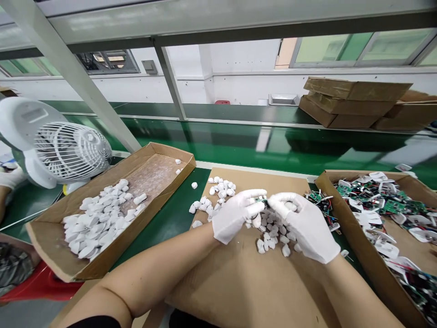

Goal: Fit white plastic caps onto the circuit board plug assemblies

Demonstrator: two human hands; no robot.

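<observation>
— Circuit board (262, 201): where is it?
— Over the cardboard sheet (239, 282) near its far edge, pinched between left hand (235, 214) and right hand (303, 223), both gloved, fingers closed on it, above loose white plastic caps (273, 234).

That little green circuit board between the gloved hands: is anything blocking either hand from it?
Nothing visible does. The left hand and right hand already meet at the small green circuit board, fingertips on it, above the loose white plastic pieces on the cardboard sheet.

green conveyor belt (273, 146), white wall (239, 86), windows (358, 48)
</observation>
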